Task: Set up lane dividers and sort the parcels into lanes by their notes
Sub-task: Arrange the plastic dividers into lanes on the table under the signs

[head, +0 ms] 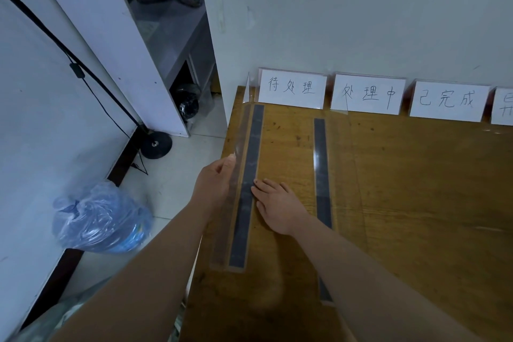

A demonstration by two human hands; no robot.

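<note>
Leftward, blue bag (102, 219) stuffed; divider (252, 153) gripped

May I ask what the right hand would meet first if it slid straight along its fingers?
Probably the left divider's dark strip, which the right hand seems to touch; its clear upright wall stands just beyond.

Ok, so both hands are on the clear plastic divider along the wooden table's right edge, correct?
No. The head view shows the left hand and right hand on the clear plastic divider with its dark strip along the wooden table's left edge, not right.
</note>
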